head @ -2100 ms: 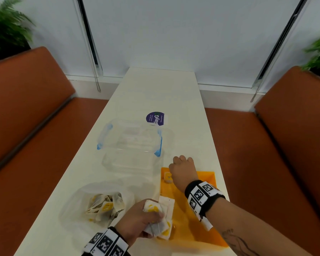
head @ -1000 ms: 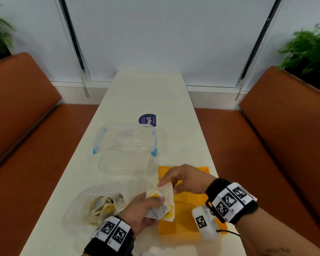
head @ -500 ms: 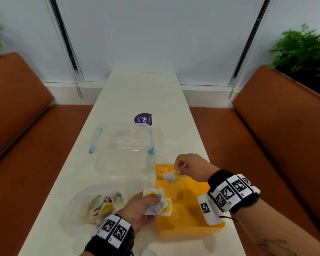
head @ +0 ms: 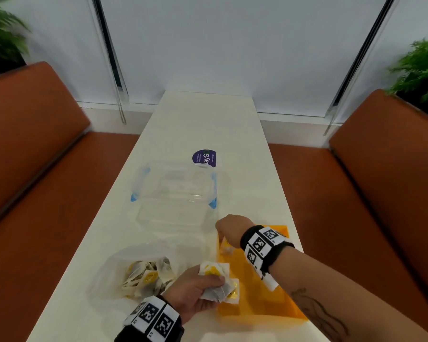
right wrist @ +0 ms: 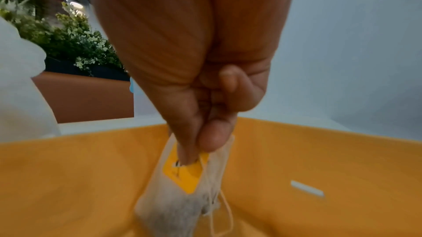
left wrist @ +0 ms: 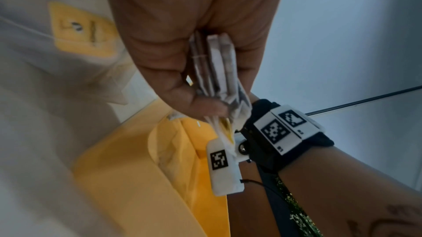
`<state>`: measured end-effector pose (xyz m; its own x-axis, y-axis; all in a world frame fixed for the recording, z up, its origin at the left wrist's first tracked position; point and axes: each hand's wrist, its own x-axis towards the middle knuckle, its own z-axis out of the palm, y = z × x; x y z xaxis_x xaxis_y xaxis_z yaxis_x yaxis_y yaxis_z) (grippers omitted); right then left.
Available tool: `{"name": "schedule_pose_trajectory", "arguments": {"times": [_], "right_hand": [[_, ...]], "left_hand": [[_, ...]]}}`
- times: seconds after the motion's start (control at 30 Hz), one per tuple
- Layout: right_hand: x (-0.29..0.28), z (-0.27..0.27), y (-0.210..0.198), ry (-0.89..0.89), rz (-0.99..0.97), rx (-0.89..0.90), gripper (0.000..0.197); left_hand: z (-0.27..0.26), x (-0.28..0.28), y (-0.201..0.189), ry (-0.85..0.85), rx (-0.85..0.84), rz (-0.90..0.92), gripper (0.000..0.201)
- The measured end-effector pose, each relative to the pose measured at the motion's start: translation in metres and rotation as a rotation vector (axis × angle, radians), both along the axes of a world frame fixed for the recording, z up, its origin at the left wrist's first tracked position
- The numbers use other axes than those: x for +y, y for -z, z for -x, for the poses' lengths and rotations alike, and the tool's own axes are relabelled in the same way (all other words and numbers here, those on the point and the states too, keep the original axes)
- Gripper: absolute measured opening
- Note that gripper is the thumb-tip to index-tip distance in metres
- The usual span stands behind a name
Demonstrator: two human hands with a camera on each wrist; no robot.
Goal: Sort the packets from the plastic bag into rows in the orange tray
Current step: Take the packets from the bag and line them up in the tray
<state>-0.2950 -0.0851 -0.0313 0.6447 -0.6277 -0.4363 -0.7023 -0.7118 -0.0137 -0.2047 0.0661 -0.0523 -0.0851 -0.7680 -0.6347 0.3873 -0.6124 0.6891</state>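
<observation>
You sit at a long white table that runs away from you between two orange benches toward a window wall, with a clear lidded container beyond your hands. The orange tray lies in front of you on your right, its long axis running away from you. The plastic bag sits just left of it, still holding loose packets. Your left hand grips a bunch of packets over the tray's near left edge. Your right hand, the nearer one to the far end, pinches a single packet by its top between thumb and fingers. It hangs upright just above the tray's far left corner, so I judge the next move is straight down.
</observation>
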Motion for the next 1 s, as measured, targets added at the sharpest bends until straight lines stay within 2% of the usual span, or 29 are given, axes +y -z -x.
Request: {"name": "schedule_pose_trajectory", "arguments": {"times": [0.13, 0.4, 0.47, 0.53, 0.57, 0.6, 0.63, 0.7, 0.8, 0.9, 1.0], "right_hand": [[0.0, -0.003, 0.008, 0.066, 0.075, -0.039, 0.022], [0.006, 0.003, 0.013, 0.11, 0.092, -0.168, 0.036], [0.006, 0.008, 0.005, 0.178, 0.096, -0.277, 0.032], [0.007, 0.017, -0.004, 0.33, 0.098, -0.485, 0.017], [0.008, 0.025, -0.01, 0.433, 0.058, -0.608, 0.008], [0.01, 0.033, -0.016, 0.526, -0.014, -0.725, 0.007], [0.013, 0.042, -0.023, 0.596, -0.121, -0.807, 0.014], [0.023, 0.06, -0.036, 0.585, -0.375, -0.754, 0.022], [0.04, 0.076, -0.045, 0.503, -0.638, -0.6, 0.02], [0.051, 0.083, -0.041, 0.575, -0.724, -0.716, 0.014], [0.058, 0.084, -0.037, 0.671, -0.667, -0.833, 0.015]], "left_hand": [[0.0, 0.001, 0.0, 0.007, 0.0, -0.012, 0.016], [0.004, -0.001, 0.001, 0.005, 0.001, -0.017, 0.011], [0.006, -0.003, 0.001, -0.006, 0.023, -0.004, 0.011], [0.007, -0.005, -0.001, -0.046, 0.055, 0.01, 0.011], [0.008, -0.006, -0.001, -0.07, 0.07, 0.017, 0.012], [0.009, -0.008, -0.002, -0.092, 0.08, 0.026, 0.013], [0.01, -0.01, -0.003, -0.115, 0.09, 0.035, 0.014], [0.011, -0.014, -0.003, -0.17, 0.111, 0.055, 0.015], [0.017, -0.02, -0.008, -0.234, 0.165, 0.086, 0.013], [0.022, -0.023, -0.014, -0.256, 0.237, 0.116, 0.015], [0.024, -0.023, -0.015, -0.255, 0.234, 0.109, 0.013]]}}
